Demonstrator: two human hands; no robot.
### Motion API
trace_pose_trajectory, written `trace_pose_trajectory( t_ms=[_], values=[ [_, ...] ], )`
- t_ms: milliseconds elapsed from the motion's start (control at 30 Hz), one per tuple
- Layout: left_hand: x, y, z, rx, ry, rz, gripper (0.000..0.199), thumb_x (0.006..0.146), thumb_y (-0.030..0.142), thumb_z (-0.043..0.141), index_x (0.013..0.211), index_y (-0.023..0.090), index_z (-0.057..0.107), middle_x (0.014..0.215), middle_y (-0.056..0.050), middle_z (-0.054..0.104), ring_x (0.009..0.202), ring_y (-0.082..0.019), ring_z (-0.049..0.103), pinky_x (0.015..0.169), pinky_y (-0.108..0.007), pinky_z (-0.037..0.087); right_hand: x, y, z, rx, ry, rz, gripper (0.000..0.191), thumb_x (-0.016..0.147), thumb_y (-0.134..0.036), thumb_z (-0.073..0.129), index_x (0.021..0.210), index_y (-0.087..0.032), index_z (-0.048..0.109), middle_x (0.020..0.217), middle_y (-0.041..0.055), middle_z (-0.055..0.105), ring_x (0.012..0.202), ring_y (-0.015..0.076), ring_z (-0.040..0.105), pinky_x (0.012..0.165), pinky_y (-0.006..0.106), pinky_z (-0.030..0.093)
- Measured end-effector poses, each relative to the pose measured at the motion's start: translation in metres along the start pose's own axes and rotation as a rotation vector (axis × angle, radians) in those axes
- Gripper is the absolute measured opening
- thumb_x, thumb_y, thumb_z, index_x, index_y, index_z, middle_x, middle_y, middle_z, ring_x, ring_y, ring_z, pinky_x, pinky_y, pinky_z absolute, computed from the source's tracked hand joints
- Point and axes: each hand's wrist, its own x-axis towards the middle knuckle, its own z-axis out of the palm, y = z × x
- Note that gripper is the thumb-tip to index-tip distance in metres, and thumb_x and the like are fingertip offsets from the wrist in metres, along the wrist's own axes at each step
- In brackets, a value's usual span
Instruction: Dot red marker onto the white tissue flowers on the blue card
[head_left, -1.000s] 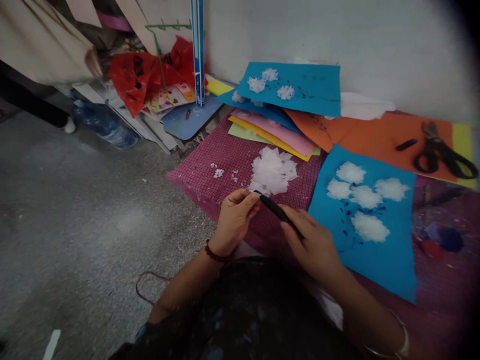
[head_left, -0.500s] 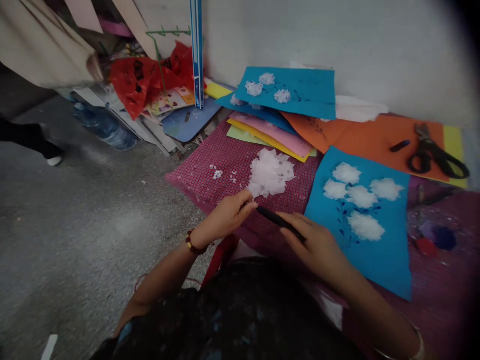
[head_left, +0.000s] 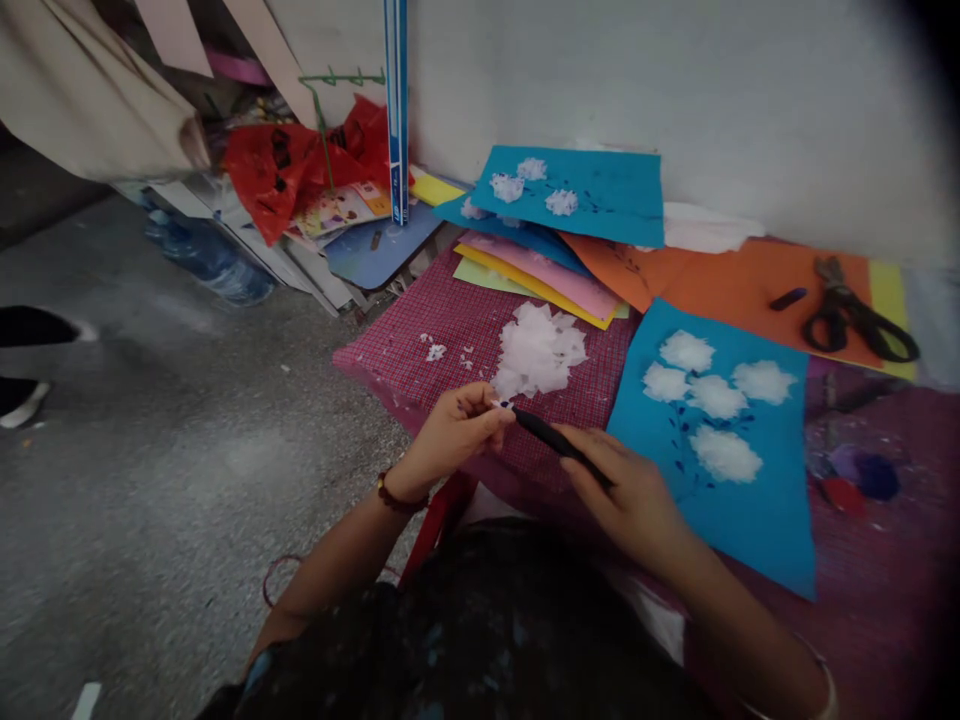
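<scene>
Over checkered cloth (head_left: 405,335), right hand (head_left: 626,490) grips black tool (head_left: 559,440).

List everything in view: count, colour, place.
Slim tool: one, black, in right hand
Paper pieces: pile, white, on tablecloth
Flowered sheets: at least two, blue, right and rear
Scissors: one, black-handled, on orange paper
Coloured sheets: several, pink, yellow, green, centre rear
Bag: one, red, rear left
Upright box: one, blue-white, beside bag
Bottle: one, bluish, on floor
Shoes: two, dark, on floor
Left hand: one, bare, pinching small white piece
Right hand: one, bare, centre
</scene>
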Motion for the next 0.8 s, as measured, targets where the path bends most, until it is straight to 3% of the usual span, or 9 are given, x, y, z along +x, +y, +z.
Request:
trace_pose_trajectory(
  t_ms=[100, 200, 300, 367, 500, 600, 667, 700, 800],
  values=[
    [0.002, -0.005, -0.001, -0.078, -0.003, -0.058, 0.037, 0.075, 0.040, 0.078, 0.076, 0.020, 0.047, 0.050, 0.007, 0.053, 0.041, -0.007, 0.042, 0.040, -0.017, 0.025, -0.002, 0.000, 0.002, -0.027, 0.026, -0.016, 0.034, 0.099, -0.024, 0.050, 0.129, -0.017, 0.063, 0.115, 0.0111, 0.074, 0.100, 0.0218, 0.072, 0.085, 0.036, 0.061],
    [0.004, -0.009, -0.006, -0.109, -0.088, -0.125, 0.041, 0.076, 0.045, 0.078, 0.073, 0.020, 0.045, 0.051, 0.007, 0.049, 0.042, -0.007, 0.040, 0.040, -0.019, 0.021, -0.005, 0.002, 0.002, -0.038, 0.022, -0.005, 0.034, 0.099, -0.026, 0.051, 0.129, -0.019, 0.065, 0.112, 0.0103, 0.075, 0.097, 0.0222, 0.072, 0.083, 0.037, 0.061],
    [0.002, -0.007, -0.010, 0.033, -0.204, -0.129, 0.041, 0.085, 0.050, 0.068, 0.069, 0.019, 0.046, 0.054, 0.006, 0.044, 0.046, -0.006, 0.037, 0.045, -0.022, 0.023, -0.007, 0.002, 0.001, -0.011, -0.008, 0.013, 0.034, 0.098, -0.027, 0.051, 0.129, -0.019, 0.065, 0.113, 0.0106, 0.075, 0.098, 0.0223, 0.072, 0.083, 0.036, 0.061],
    [-0.003, -0.003, -0.009, 0.195, -0.216, -0.074, 0.043, 0.092, 0.050, 0.059, 0.067, 0.018, 0.046, 0.057, 0.005, 0.042, 0.051, -0.007, 0.034, 0.050, -0.023, 0.025, -0.007, 0.001, 0.000, 0.036, -0.036, 0.027, 0.034, 0.098, -0.027, 0.051, 0.129, -0.019, 0.065, 0.115, 0.0102, 0.074, 0.101, 0.0219, 0.072, 0.087, 0.036, 0.060],
    [-0.011, 0.004, -0.014, 0.406, -0.081, 0.070, 0.042, 0.096, 0.048, 0.053, 0.067, 0.019, 0.042, 0.063, 0.004, 0.036, 0.057, -0.010, 0.030, 0.053, -0.026, 0.024, -0.005, -0.003, -0.004, 0.178, -0.100, 0.086, 0.032, 0.098, -0.028, 0.051, 0.126, -0.022, 0.067, 0.114, 0.0073, 0.075, 0.100, 0.0203, 0.072, 0.088, 0.035, 0.059],
    [-0.005, 0.014, -0.041, 0.439, 0.218, 0.231, 0.039, 0.096, 0.046, 0.047, 0.067, 0.022, 0.037, 0.062, 0.004, 0.032, 0.055, -0.012, 0.028, 0.052, -0.028, 0.025, -0.006, -0.002, -0.007, 0.242, -0.100, 0.209, 0.031, 0.097, -0.032, 0.051, 0.119, -0.021, 0.070, 0.109, 0.0068, 0.077, 0.095, 0.0214, 0.074, 0.083, 0.035, 0.060],
    [0.005, 0.023, -0.067, 0.605, 0.386, 0.287, 0.038, 0.097, 0.043, 0.041, 0.067, 0.023, 0.033, 0.061, 0.004, 0.030, 0.054, -0.014, 0.028, 0.053, -0.029, 0.024, -0.006, 0.001, -0.007, 0.256, -0.076, 0.291, 0.031, 0.096, -0.034, 0.052, 0.116, -0.021, 0.072, 0.109, 0.0069, 0.077, 0.094, 0.0235, 0.074, 0.083, 0.037, 0.061],
    [0.011, 0.028, -0.079, 0.753, 0.399, 0.271, 0.037, 0.097, 0.042, 0.039, 0.066, 0.023, 0.033, 0.061, 0.003, 0.031, 0.055, -0.014, 0.029, 0.054, -0.029, 0.024, -0.006, 0.002, -0.006, 0.259, -0.063, 0.319, 0.031, 0.095, -0.034, 0.053, 0.115, -0.021, 0.072, 0.109, 0.0068, 0.077, 0.095, 0.0245, 0.074, 0.083, 0.038, 0.061],
    [0.029, 0.037, -0.105, 0.928, 0.323, 0.188, 0.041, 0.087, 0.036, 0.058, 0.056, 0.022, 0.036, 0.055, 0.004, 0.032, 0.054, -0.012, 0.029, 0.054, -0.030, 0.020, -0.002, 0.004, -0.003, 0.272, -0.046, 0.335, 0.032, 0.094, -0.036, 0.054, 0.115, -0.021, 0.073, 0.109, 0.0068, 0.078, 0.095, 0.0259, 0.075, 0.084, 0.041, 0.061]
  ],
)
